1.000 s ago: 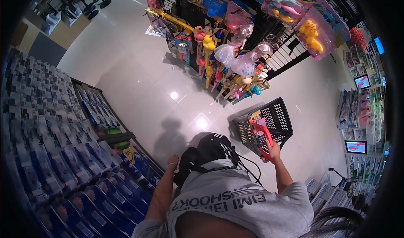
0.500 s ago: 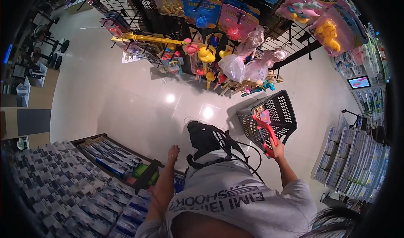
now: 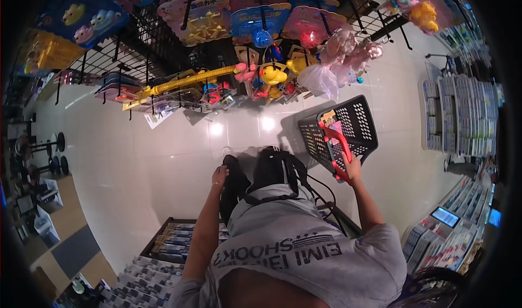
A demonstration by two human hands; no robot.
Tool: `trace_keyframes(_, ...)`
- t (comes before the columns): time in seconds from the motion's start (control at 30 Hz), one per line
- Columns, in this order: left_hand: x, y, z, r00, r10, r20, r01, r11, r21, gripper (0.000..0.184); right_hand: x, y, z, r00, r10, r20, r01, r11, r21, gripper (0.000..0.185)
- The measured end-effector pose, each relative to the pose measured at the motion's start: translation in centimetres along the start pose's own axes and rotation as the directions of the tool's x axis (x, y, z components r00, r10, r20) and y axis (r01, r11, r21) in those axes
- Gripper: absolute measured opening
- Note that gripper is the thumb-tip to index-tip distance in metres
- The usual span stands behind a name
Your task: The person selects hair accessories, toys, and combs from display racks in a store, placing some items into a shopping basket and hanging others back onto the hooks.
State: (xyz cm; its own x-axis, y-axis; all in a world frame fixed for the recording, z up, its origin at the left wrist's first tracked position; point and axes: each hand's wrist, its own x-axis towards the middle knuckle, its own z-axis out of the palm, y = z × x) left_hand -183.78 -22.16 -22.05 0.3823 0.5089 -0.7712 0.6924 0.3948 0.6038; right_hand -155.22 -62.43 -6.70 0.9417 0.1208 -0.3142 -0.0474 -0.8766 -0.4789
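My right hand (image 3: 351,169) is closed round the red handle (image 3: 341,145) of a dark grey shopping basket (image 3: 363,124), which hangs at my right side, tilted. Inside the basket lies a small pink and orange package (image 3: 333,124). My left hand (image 3: 220,174) hangs beside my left thigh, its fingers slightly curled; whether they are pressed together is too small to tell. In front of me, a yellow duck toy (image 3: 273,75) and a long yellow stick toy (image 3: 190,80) hang from the black wire rack.
Carded toys (image 3: 201,20) fill the wire rack ahead. Behind me at the lower left stands a shelf of packaged goods (image 3: 147,281). More shelves (image 3: 462,115) and a small screen (image 3: 446,216) are at the right. A wooden counter (image 3: 65,210) and fans are at the left.
My body has turned to the left, and the toy rack now spans the view ahead. The basket has stayed in my right hand. The packaged-goods shelf has shifted down and behind me.
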Motion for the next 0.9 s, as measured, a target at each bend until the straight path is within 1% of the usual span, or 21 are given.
trace_keyframes(0.07,0.9,1.6,-1.8,0.995,0.043,0.092,-0.049,0.997,0.056,0.032,-2.0,-2.3,1.9,0.998,0.044,-0.036,-0.043,0.999,0.014,0.039)
trace_keyframes(0.1,1.0,1.9,-2.4,0.991,0.031,0.127,-0.041,0.996,0.083,0.032,-3.0,-3.5,2.9,0.997,0.057,-0.057,-0.056,0.998,0.022,0.040)
trace_keyframes(0.13,1.4,2.4,-3.1,0.982,0.086,0.167,-0.106,0.988,0.113,0.032,-3.1,-4.3,4.1,0.996,0.049,-0.068,-0.047,0.999,0.022,0.040)
trace_keyframes(0.17,1.4,4.3,-3.7,0.966,0.137,0.220,-0.173,0.973,0.150,0.031,-3.7,-5.8,5.1,0.995,0.056,-0.084,-0.054,0.998,0.026,0.040)
trace_keyframes(0.2,1.0,5.8,-4.0,0.944,0.146,0.295,-0.214,0.953,0.214,0.031,-4.2,-7.3,5.9,0.992,0.097,-0.083,-0.092,0.993,0.071,0.041)
trace_keyframes(0.23,1.2,7.2,-3.6,0.937,0.135,0.321,-0.218,0.946,0.238,0.031,-4.7,-8.9,6.5,0.988,0.137,-0.077,-0.128,0.986,0.112,0.041)
trace_keyframes(0.3,1.6,9.1,-2.4,0.875,0.106,0.472,-0.281,0.906,0.318,0.032,-5.4,-10.8,8.3,0.978,0.148,-0.147,-0.132,0.984,0.117,0.042)
trace_keyframes(0.37,0.8,11.4,0.1,0.791,0.145,0.594,-0.366,0.891,0.270,0.032,-5.5,-12.9,9.6,0.973,0.170,-0.158,-0.147,0.978,0.147,0.043)
trace_keyframes(0.43,-1.6,14.3,2.9,0.697,0.137,0.704,-0.405,0.885,0.230,0.034,-5.7,-14.9,11.1,0.962,0.195,-0.189,-0.153,0.964,0.216,0.043)
trace_keyframes(0.47,-2.5,14.9,4.4,0.668,0.137,0.731,-0.414,0.885,0.212,0.036,-5.8,-16.3,11.3,0.958,0.231,-0.167,-0.190,0.954,0.233,0.043)
trace_keyframes(0.5,-3.4,15.4,5.8,0.640,0.134,0.757,-0.419,0.887,0.197,0.038,-5.8,-16.7,12.4,0.953,0.269,-0.139,-0.211,0.920,0.332,0.043)
trace_keyframes(0.53,-4.7,16.3,7.0,0.594,0.091,0.800,-0.415,0.886,0.207,0.041,-5.9,-17.5,13.0,0.952,0.260,-0.164,-0.185,0.912,0.367,0.042)
trace_keyframes(0.57,-5.5,16.5,8.3,0.581,0.058,0.812,-0.410,0.883,0.230,0.042,-6.1,-18.5,13.2,0.950,0.251,-0.187,-0.159,0.902,0.400,0.042)
trace_keyframes(0.63,-6.6,16.4,10.6,0.599,0.069,0.798,-0.394,0.893,0.218,0.044,-6.3,-20.1,13.1,0.953,0.286,-0.099,-0.198,0.836,0.512,0.040)
trace_keyframes(0.67,-7.9,16.9,12.1,0.628,0.330,0.705,-0.567,0.814,0.124,0.043,-6.5,-20.4,13.7,0.955,0.279,-0.097,-0.212,0.877,0.432,0.039)
trace_keyframes(0.7,-8.6,17.9,12.6,0.638,0.285,0.715,-0.566,0.804,0.184,0.039,-6.8,-20.6,14.0,0.962,0.262,-0.071,-0.209,0.880,0.427,0.037)
trace_keyframes(0.77,-7.4,17.4,13.8,0.673,0.316,0.668,-0.630,0.719,0.294,0.033,-6.9,-20.6,15.2,0.971,0.236,-0.027,-0.198,0.865,0.462,0.036)
trace_keyframes(0.8,-7.2,16.8,13.9,0.710,0.353,0.609,-0.593,0.766,0.248,0.030,-6.9,-20.7,15.6,0.970,0.241,-0.036,-0.189,0.838,0.512,0.037)
trace_keyframes(0.83,-7.5,16.9,14.4,0.719,0.351,0.599,-0.588,0.768,0.256,0.030,-6.6,-21.0,15.2,0.969,0.241,-0.042,-0.176,0.807,0.564,0.037)
trace_keyframes(0.87,-8.0,17.4,14.3,0.728,0.410,0.549,-0.614,0.747,0.256,0.028,-6.5,-21.5,15.6,0.959,0.278,-0.053,-0.191,0.774,0.604,0.034)
trace_keyframes(0.9,-8.3,18.1,14.4,0.730,0.469,0.497,-0.641,0.723,0.258,0.027,-6.6,-21.5,15.6,0.978,0.205,-0.045,-0.126,0.746,0.654,0.030)
